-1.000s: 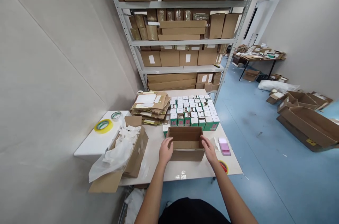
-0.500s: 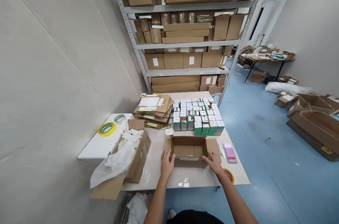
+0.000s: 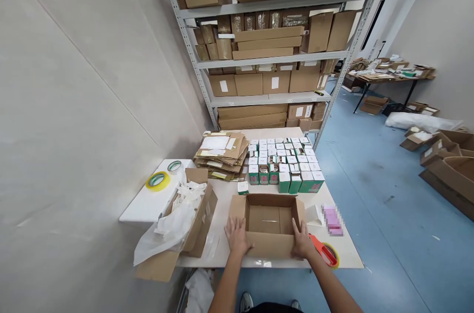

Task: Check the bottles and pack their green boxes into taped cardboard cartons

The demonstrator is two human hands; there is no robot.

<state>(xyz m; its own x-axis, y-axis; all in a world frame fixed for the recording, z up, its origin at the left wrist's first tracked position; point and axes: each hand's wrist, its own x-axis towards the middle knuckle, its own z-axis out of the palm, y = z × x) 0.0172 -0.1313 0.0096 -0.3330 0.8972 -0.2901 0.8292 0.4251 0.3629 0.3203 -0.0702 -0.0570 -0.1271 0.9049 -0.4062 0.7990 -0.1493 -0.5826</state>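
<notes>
An open cardboard box stands near the table's front edge, its flaps folded outward and its inside bare. Across its left flap and near left corner lies my left hand, fingers spread and thumb reaching over the near flap. At the near right corner, my right hand rests on the right flap with fingers stretched apart. Beside it on the right lie a red-handled tool, which I cannot make out fully, and a yellow tape roll.
Behind the box stand rows of green-and-white small boxes and a stack of flattened cardboard. To the left is a carton with white packing material; tape rolls lie on a white surface. A metal shelf stands behind the table.
The box's near flap now lies outward toward me, and its side flaps are spread. My hands have shifted toward the near corners. The view has moved slightly, and more of the red-handled tool shows.
</notes>
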